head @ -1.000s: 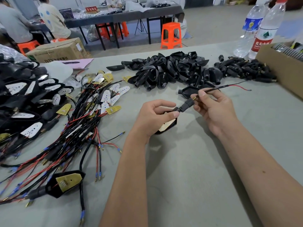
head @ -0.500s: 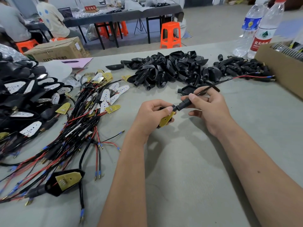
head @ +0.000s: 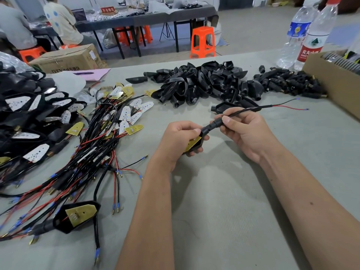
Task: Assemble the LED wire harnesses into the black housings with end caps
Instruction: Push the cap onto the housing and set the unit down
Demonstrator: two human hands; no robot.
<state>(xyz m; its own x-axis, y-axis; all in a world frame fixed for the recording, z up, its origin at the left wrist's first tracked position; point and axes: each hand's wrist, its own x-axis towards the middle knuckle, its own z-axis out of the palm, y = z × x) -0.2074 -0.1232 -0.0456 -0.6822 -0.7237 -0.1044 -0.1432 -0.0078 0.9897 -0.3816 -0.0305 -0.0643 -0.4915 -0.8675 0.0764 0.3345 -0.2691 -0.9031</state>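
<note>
Black housing (head: 197,142) with a yellow LED board showing in its open face sits at the centre of the frame, held above the table (head: 224,201) in the left hand (head: 176,142), whose grip is closed round it, thumb across the top near the neck. Just right of it, the right hand (head: 246,133) pinches the black end cap (head: 213,124) between thumb and fingers; the cap sits on the cable right at the housing's neck, though whether it is fully seated cannot be told. From that grip the harness wire (head: 253,109) runs toward the right of the frame and splits into a black lead and a red lead, each tipped in blue.

Above the hands, in the upper middle, lies a pile of empty black housings (head: 196,84), and to its right a smaller heap of end caps (head: 288,82) beside a cardboard box (head: 335,88) at the right edge. Two water bottles (head: 309,34) stand in the upper right. A tangle of wire harnesses (head: 93,145) with white and yellow boards spreads over the left half, with a stack of finished units (head: 25,114) at the far left. One assembled housing (head: 78,216) lies at the lower left.
</note>
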